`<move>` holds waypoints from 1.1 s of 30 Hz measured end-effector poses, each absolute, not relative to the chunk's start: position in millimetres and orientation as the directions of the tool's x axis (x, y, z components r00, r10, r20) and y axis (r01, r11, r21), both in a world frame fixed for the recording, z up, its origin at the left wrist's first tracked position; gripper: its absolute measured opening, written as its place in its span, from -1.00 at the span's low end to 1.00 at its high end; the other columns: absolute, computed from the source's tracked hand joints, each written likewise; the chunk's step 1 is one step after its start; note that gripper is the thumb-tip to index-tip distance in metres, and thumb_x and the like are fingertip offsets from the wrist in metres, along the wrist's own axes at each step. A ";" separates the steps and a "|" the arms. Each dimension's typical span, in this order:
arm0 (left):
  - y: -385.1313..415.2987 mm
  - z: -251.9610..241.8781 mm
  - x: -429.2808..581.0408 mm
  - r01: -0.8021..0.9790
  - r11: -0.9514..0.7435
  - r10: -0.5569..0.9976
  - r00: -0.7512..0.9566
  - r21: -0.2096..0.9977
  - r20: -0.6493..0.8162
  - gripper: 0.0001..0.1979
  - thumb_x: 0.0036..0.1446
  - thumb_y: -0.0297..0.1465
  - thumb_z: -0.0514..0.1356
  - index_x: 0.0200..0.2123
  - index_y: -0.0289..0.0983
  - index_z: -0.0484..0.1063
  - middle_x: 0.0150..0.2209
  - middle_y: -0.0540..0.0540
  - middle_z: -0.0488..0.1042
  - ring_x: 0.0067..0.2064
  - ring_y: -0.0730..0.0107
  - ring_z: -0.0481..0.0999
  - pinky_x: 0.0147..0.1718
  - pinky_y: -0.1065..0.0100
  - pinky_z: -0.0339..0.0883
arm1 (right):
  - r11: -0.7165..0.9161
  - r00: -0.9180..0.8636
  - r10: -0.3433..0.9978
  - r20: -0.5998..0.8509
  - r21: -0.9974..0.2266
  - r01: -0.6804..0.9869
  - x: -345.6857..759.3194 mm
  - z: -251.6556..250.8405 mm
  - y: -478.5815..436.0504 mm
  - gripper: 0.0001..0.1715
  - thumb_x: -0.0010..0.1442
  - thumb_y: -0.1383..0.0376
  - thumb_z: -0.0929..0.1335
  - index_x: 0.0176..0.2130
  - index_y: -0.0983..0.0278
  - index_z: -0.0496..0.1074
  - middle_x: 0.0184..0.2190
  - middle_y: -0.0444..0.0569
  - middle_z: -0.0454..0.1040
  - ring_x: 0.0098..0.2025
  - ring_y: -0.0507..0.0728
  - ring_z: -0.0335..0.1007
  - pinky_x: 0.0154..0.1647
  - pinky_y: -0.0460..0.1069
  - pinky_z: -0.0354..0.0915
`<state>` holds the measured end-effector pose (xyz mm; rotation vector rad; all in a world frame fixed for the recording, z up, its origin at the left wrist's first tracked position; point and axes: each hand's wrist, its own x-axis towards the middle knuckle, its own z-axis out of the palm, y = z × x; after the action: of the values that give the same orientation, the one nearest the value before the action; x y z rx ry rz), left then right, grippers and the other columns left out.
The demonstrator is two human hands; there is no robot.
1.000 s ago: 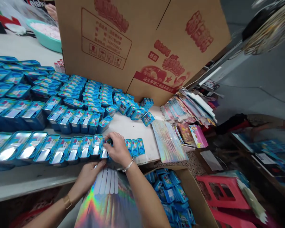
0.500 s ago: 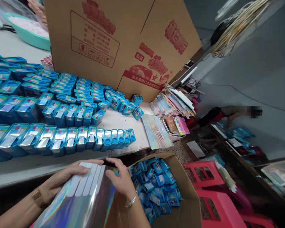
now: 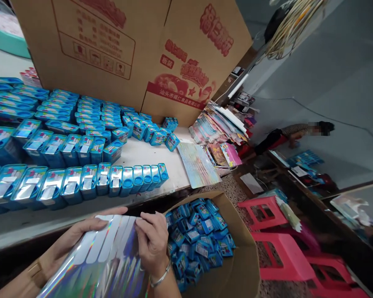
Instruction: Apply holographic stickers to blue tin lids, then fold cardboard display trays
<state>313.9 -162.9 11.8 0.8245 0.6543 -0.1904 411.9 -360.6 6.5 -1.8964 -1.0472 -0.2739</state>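
Observation:
A shiny, rainbow-reflecting sticker sheet [image 3: 93,273] with a few pale long labels [image 3: 107,240] across its top lies tilted before me, above the lower edge of the view. My left hand [image 3: 76,234] grips its left side, thumb on the face and fingers behind. At the upper right edge, the fingers of my right hand [image 3: 152,240] are pinched together on the sheet by the last label. Whether that label has lifted is hidden by the fingers. Beyond the hands, a front row of blue plastic boxes [image 3: 73,184] stands on the white table [image 3: 149,155], several with silvery labels on top.
An open carton [image 3: 245,256] full of blue boxes [image 3: 202,240] stands right of my hands. A large printed carton [image 3: 112,49] rises behind the rows. Flat cards [image 3: 199,163] lie at the table's end. Red stools [image 3: 279,254] and another person [image 3: 286,134] are farther right.
My right hand has gone from spread fingers to a pinch on the sheet's upper right edge. The sheet's surface looks more rippled, and the view has shifted slightly right.

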 end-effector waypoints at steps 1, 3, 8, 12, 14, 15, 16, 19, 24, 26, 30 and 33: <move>-163.4 8.8 316.6 0.405 0.708 0.060 0.782 0.578 -0.621 -0.30 -0.15 -0.25 0.38 0.15 -0.21 0.44 -0.09 -0.17 0.66 -0.07 -0.17 0.63 -0.13 0.03 0.52 | -0.213 0.637 0.543 0.547 -0.644 0.734 413.2 8.3 -360.6 -0.75 0.29 0.41 0.31 -0.12 0.10 0.48 -0.12 -0.04 0.55 -0.07 0.15 0.46 0.12 0.18 0.23; -164.0 3.7 324.2 0.413 0.712 0.057 0.772 0.568 -0.633 -0.33 -0.18 -0.28 0.42 0.09 -0.22 0.48 -0.14 -0.15 0.67 -0.13 -0.08 0.65 -0.17 0.14 0.52 | -0.218 0.697 0.524 0.489 -0.714 0.665 419.6 15.6 -361.9 -0.81 0.32 0.39 0.26 -0.24 0.17 0.43 -0.16 -0.02 0.53 -0.07 0.14 0.42 0.07 0.14 0.24; -166.5 -0.9 346.1 0.389 0.340 0.205 0.858 0.856 -0.471 -0.49 -0.04 -0.09 0.35 -0.09 -0.32 0.62 -0.17 -0.22 0.68 -0.20 0.00 0.63 -0.24 0.26 0.46 | -0.295 0.718 0.659 0.224 -0.801 0.521 459.4 48.9 -363.4 -0.83 0.34 0.33 0.24 -0.32 0.22 0.34 -0.32 -0.06 0.41 -0.19 0.11 0.34 -0.15 0.00 0.25; -173.7 -0.4 357.1 0.305 0.139 0.195 0.924 0.942 -0.328 -0.52 0.01 -0.06 0.29 -0.10 -0.23 0.65 -0.02 -0.19 0.63 0.03 -0.12 0.55 0.06 0.16 0.34 | -0.244 0.522 0.846 0.110 -0.790 0.563 496.9 75.2 -343.4 -0.83 0.32 0.36 0.28 -0.35 0.22 0.34 -0.36 -0.12 0.41 -0.21 0.08 0.33 -0.15 -0.04 0.21; -178.4 -2.7 360.2 0.332 0.033 0.170 0.928 0.943 -0.332 -0.61 -0.03 -0.16 0.33 -0.14 -0.19 0.67 -0.03 -0.16 0.64 0.07 -0.15 0.52 0.14 0.10 0.27 | -0.216 0.498 0.859 0.118 -0.798 0.562 511.8 85.3 -329.3 -0.84 0.33 0.34 0.27 -0.33 0.23 0.35 -0.34 -0.12 0.42 -0.22 0.07 0.34 -0.16 -0.05 0.22; -180.6 -4.9 361.3 0.337 0.014 0.164 0.928 0.941 -0.335 -0.63 -0.05 -0.20 0.34 -0.15 -0.18 0.67 -0.03 -0.15 0.64 0.08 -0.16 0.51 0.16 0.09 0.24 | -0.209 0.491 0.863 0.115 -0.805 0.555 518.2 89.6 -322.6 -0.84 0.34 0.33 0.27 -0.32 0.23 0.36 -0.34 -0.12 0.42 -0.23 0.07 0.34 -0.16 -0.06 0.22; -182.6 -7.6 362.3 0.324 0.030 0.166 0.931 0.946 -0.324 -0.62 -0.07 -0.20 0.36 -0.14 -0.17 0.67 -0.02 -0.15 0.63 0.10 -0.16 0.49 0.18 0.08 0.22 | -0.202 0.477 0.873 0.104 -0.812 0.547 523.9 93.4 -316.5 -0.85 0.34 0.33 0.27 -0.31 0.23 0.36 -0.34 -0.13 0.42 -0.24 0.06 0.34 -0.17 -0.07 0.22; -187.2 -15.3 365.3 0.202 0.204 0.182 0.954 0.958 -0.240 -0.38 -0.12 -0.08 0.39 0.04 -0.16 0.57 0.10 -0.16 0.55 0.18 -0.14 0.43 0.21 0.09 0.19 | -0.181 0.384 0.923 0.039 -0.835 0.520 536.7 101.3 -302.0 -0.87 0.32 0.34 0.29 -0.32 0.24 0.36 -0.38 -0.17 0.39 -0.29 0.03 0.31 -0.23 -0.10 0.21; -194.3 -9.4 374.8 0.110 0.362 0.232 0.951 0.926 -0.204 -0.25 -0.11 0.05 0.38 0.12 -0.18 0.51 0.06 -0.15 0.57 0.08 -0.08 0.48 0.14 0.16 0.26 | -0.164 0.306 0.952 -0.008 -0.857 0.488 543.9 99.6 -284.6 -0.87 0.31 0.37 0.30 -0.32 0.24 0.37 -0.37 -0.20 0.39 -0.30 0.01 0.32 -0.22 -0.11 0.20; -197.3 -1.4 379.5 0.144 0.326 0.269 0.933 0.934 -0.238 -0.42 -0.04 0.04 0.34 -0.05 -0.21 0.61 -0.11 -0.12 0.63 -0.04 -0.03 0.52 0.02 0.22 0.32 | -0.165 0.319 0.948 0.006 -0.846 0.506 543.2 95.0 -278.0 -0.88 0.30 0.39 0.30 -0.32 0.24 0.37 -0.37 -0.20 0.41 -0.28 0.02 0.34 -0.20 -0.10 0.21; -198.3 9.9 385.1 0.284 0.189 0.415 0.845 0.940 -0.339 -0.53 0.09 0.04 0.21 -0.51 -0.26 0.58 -0.48 -0.05 0.53 -0.31 0.17 0.45 -0.29 0.34 0.27 | -0.184 0.368 0.929 0.036 -0.819 0.544 538.9 83.3 -264.6 -0.85 0.31 0.39 0.31 -0.33 0.23 0.38 -0.37 -0.20 0.44 -0.27 0.03 0.35 -0.17 -0.07 0.19; -192.9 10.8 384.9 0.309 0.158 0.478 0.807 0.938 -0.347 -0.50 0.11 0.04 0.18 -0.56 -0.26 0.52 -0.51 -0.03 0.47 -0.34 0.23 0.39 -0.31 0.36 0.21 | -0.219 0.426 0.898 0.106 -0.734 0.643 534.6 74.2 -254.9 -0.88 0.30 0.38 0.33 -0.32 0.22 0.38 -0.31 -0.17 0.47 -0.19 0.07 0.35 -0.07 -0.01 0.16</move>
<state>384.9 -192.9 10.8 1.4405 0.6797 0.1350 534.6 -254.9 74.2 -1.9562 -1.3016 0.4475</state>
